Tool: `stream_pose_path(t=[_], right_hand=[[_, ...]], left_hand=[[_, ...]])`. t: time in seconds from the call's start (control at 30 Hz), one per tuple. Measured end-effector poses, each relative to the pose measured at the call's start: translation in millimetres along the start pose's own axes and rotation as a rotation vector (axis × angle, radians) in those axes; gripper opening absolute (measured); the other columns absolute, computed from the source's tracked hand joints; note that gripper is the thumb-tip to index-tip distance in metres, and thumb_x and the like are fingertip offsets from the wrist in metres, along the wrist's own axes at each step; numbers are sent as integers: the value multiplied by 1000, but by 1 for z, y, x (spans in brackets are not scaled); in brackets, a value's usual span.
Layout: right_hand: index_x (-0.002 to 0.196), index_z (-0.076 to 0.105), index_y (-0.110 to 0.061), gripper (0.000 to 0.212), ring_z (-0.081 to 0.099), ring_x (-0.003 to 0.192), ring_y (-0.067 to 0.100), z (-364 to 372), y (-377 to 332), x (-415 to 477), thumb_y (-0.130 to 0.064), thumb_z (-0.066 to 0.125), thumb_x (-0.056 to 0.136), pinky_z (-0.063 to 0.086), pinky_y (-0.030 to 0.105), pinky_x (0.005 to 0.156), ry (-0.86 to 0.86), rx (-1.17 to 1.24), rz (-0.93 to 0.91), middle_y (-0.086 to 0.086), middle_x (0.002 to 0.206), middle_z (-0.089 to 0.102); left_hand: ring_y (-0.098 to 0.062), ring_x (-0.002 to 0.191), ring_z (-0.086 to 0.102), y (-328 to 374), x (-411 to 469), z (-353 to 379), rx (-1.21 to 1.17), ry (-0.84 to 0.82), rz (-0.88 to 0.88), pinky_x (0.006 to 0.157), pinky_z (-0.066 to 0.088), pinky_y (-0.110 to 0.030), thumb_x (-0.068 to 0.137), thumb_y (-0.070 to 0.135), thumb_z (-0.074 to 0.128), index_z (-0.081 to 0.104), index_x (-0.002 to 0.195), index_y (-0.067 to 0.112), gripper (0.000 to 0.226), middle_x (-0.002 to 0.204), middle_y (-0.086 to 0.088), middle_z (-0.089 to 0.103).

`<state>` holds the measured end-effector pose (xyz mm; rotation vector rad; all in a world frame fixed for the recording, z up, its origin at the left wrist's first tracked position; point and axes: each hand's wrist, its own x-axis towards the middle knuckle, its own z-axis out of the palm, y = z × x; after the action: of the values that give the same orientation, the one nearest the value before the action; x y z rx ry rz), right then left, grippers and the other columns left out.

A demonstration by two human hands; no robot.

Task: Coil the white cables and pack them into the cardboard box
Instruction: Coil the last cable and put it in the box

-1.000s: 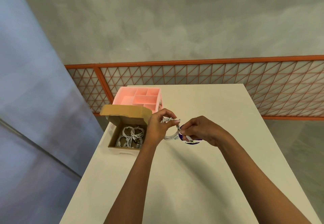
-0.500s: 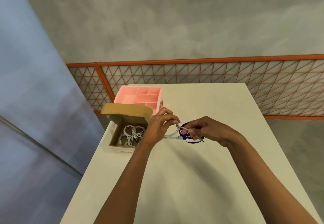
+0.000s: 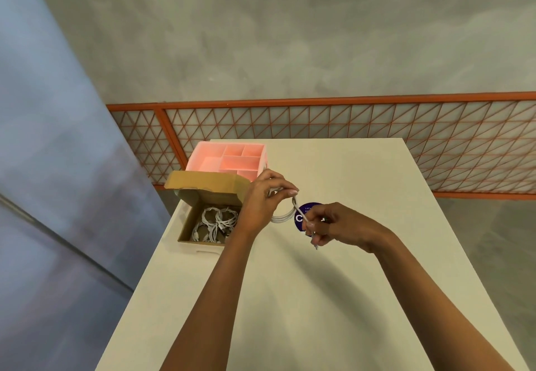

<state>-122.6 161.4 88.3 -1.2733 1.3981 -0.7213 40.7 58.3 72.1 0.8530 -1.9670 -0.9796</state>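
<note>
- Left hand [image 3: 261, 199] pinches the white cable [image 3: 282, 217] coil; right hand [image 3: 333, 224] pinches its loose end.
- Wrap snugly (judgement), then drop into the cardboard box [image 3: 185, 227] at the surface's [image 3: 333, 298] left edge.

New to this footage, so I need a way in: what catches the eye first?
Over the table, the left hand holds a coiled white cable while the right hand pinches its loose end. Left of them an open box holds more coils, with a pink tray behind it.
</note>
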Motion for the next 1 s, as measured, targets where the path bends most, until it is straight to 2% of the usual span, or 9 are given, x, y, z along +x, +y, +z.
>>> stream_pose_path(t=[0.13,0.23,0.4,0.5,0.57,0.7,0.8,0.9,1.0], right_hand=[[81,65,-17,25,61,77,11,7,6,2,-24,49,99,46,19,68,16,-47,-9,-5,88,66],[84,68,-18,20,63,101,11,11,13,7,-22,53,97,47,24,85,27,138,12,-2,108,70],[93,66,-5,15,64,104,23,21,22,13,-9,52,95,50,33,95,86,531,21,10,101,68],[98,63,1,15,64,105,26,27,20,16,-7,50,96,53,32,91,101,680,23,14,105,66],[96,62,2,15,64,106,27,31,17,17,-6,49,96,54,32,89,114,766,11,13,103,66],[85,60,1,17,67,93,20,41,11,21,-2,46,96,58,30,82,175,950,-10,11,91,68],[80,62,3,19,65,84,17,48,12,26,1,49,94,57,25,80,280,1044,-17,9,80,67],[80,63,2,19,63,78,13,52,14,29,0,50,93,56,19,76,339,1021,-31,6,76,67],[81,63,3,18,61,72,12,52,12,31,1,51,93,55,16,67,405,1016,-55,8,77,65]], left_hand=[[-7,81,58,14,-1,3,-305,35,-177,49,39,-16,75,8,77,71,92,17,20,84,6,64],[0,75,59,17,-3,3,-479,75,-308,47,36,-15,76,6,76,67,99,22,29,81,8,65],[0,67,59,17,-3,2,-795,116,-517,42,34,-11,81,1,67,66,99,16,23,98,-1,62],[0,56,56,14,-2,0,-904,109,-560,38,32,-10,85,-1,61,69,95,13,19,103,-5,57],[0,53,52,13,-1,-2,-996,108,-602,36,31,-10,87,-4,56,74,86,14,26,101,-5,59],[2,46,47,13,1,-5,-1112,119,-646,35,30,-10,90,-4,51,62,100,5,18,100,-5,62],[1,46,46,12,0,-4,-1113,151,-683,36,31,-10,90,-6,51,63,94,6,17,97,-7,62],[0,44,45,11,-1,-4,-1085,180,-694,37,33,-10,88,-1,55,64,89,7,12,95,-8,63],[-3,57,53,11,-4,2,-1040,199,-657,46,42,-13,86,1,60,64,95,8,12,94,-8,66]])
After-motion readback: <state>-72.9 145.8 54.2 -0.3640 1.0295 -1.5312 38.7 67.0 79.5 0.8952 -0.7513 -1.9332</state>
